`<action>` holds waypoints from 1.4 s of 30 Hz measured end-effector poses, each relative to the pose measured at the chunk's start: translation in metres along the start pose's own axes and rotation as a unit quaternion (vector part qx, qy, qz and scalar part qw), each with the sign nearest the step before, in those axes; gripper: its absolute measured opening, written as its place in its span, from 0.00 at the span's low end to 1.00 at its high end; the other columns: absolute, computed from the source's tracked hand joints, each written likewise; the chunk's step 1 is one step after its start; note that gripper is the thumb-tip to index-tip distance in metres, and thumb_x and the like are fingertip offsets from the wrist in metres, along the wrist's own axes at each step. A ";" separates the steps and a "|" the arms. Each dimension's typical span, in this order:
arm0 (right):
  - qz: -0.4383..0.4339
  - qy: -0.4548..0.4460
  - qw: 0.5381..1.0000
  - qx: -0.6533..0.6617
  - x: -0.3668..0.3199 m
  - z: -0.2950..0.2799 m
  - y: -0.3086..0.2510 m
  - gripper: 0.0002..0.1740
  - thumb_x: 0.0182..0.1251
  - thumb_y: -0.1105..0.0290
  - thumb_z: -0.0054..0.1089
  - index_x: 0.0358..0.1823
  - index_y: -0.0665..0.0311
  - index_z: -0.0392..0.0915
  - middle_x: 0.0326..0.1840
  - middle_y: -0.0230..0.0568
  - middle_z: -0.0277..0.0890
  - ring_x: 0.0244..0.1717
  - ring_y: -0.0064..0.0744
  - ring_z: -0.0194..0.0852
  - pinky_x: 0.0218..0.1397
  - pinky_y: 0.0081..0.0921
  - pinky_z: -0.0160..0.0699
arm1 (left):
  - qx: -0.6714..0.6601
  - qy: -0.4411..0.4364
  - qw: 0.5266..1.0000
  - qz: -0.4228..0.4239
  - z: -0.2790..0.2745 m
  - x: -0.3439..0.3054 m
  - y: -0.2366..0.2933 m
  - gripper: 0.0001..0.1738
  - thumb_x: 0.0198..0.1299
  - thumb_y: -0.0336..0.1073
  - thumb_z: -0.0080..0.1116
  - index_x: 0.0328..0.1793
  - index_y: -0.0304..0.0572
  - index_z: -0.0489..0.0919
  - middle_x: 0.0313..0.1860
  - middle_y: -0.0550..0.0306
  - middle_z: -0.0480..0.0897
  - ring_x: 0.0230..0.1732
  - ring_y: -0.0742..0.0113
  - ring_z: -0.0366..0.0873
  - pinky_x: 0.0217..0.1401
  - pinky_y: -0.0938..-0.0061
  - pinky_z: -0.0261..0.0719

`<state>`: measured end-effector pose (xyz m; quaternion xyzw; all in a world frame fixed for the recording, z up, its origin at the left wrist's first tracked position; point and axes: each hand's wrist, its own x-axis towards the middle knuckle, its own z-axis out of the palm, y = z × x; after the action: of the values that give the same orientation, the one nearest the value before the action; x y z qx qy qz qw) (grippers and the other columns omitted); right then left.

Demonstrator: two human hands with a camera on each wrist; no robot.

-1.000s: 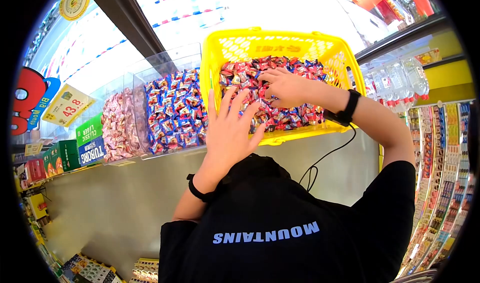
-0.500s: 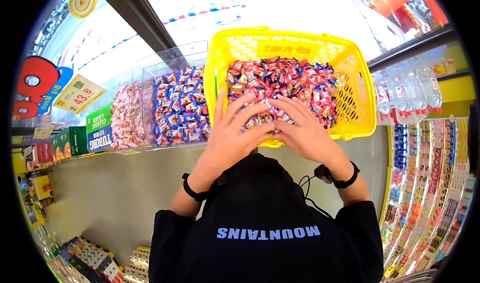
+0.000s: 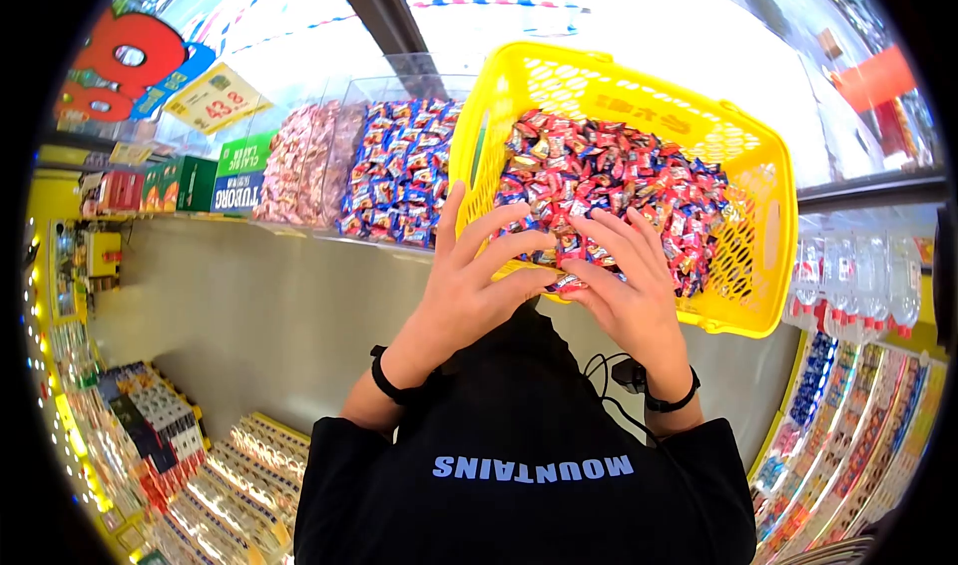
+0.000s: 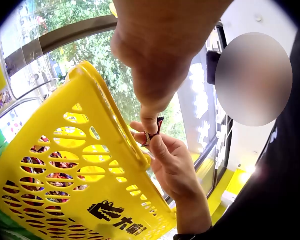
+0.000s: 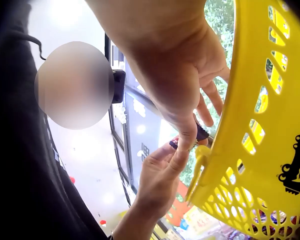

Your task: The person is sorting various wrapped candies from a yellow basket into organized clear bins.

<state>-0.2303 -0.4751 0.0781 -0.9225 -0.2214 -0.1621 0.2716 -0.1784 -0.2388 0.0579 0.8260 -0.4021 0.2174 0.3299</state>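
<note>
A yellow basket (image 3: 783, 216) holds a heap of red and blue wrapped candies (image 3: 619, 171). At its near rim, the left hand (image 3: 469, 290) and the right hand (image 3: 639, 300) meet with thumbs and fingers around one small wrapped candy (image 3: 567, 283). In the left wrist view this dark and red candy (image 4: 151, 136) lies pinched between the two hands, just outside the basket wall (image 4: 65, 150). Dark wrapper ends (image 5: 202, 133) show by the fingers in the right wrist view. The remaining fingers of both hands are spread.
Clear bins of blue-red candies (image 3: 399, 171) and pink candies (image 3: 304, 166) adjoin the basket's left side. Beer boxes (image 3: 239, 171) stand farther left, water bottles (image 3: 858, 281) at the right. Behind is a window; stocked shelves (image 3: 848, 425) stand lower right.
The right hand has come from the candy heap back to the near rim and joined the left hand at one candy. The head view has shifted, with basket and bins now farther right.
</note>
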 end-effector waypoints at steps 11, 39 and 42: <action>-0.096 0.022 0.995 -0.025 0.024 0.020 -0.020 0.16 0.56 0.62 0.80 0.38 0.67 0.87 0.69 0.38 0.85 0.74 0.48 0.80 0.77 0.60 0.77 | -0.034 -0.011 0.999 -0.009 -0.026 -0.016 -0.030 0.13 0.55 0.46 0.83 0.41 0.60 0.88 0.63 0.70 0.88 0.77 0.54 0.79 0.92 0.28 0.53; 0.092 0.105 0.974 -0.181 0.082 0.101 -0.097 0.18 0.65 0.71 0.74 0.57 0.59 0.89 0.74 0.49 0.80 0.76 0.51 0.78 0.82 0.57 0.71 | -0.048 -0.171 0.982 0.069 -0.071 0.033 -0.188 0.13 0.57 0.48 0.82 0.43 0.55 0.93 0.66 0.58 0.86 0.80 0.47 0.74 0.91 0.31 0.54; 0.107 0.100 0.972 -0.184 0.068 0.091 -0.091 0.17 0.64 0.72 0.75 0.55 0.60 0.89 0.74 0.50 0.80 0.76 0.52 0.77 0.82 0.56 0.71 | 0.096 -0.135 0.983 0.073 -0.039 0.049 -0.217 0.15 0.60 0.52 0.79 0.42 0.53 0.94 0.67 0.54 0.85 0.81 0.45 0.72 0.91 0.31 0.53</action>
<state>-0.2017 -0.3322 0.0726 -0.9539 -0.0599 -0.2618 0.1342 0.0218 -0.1364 0.0347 0.8441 -0.4793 0.1653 0.1748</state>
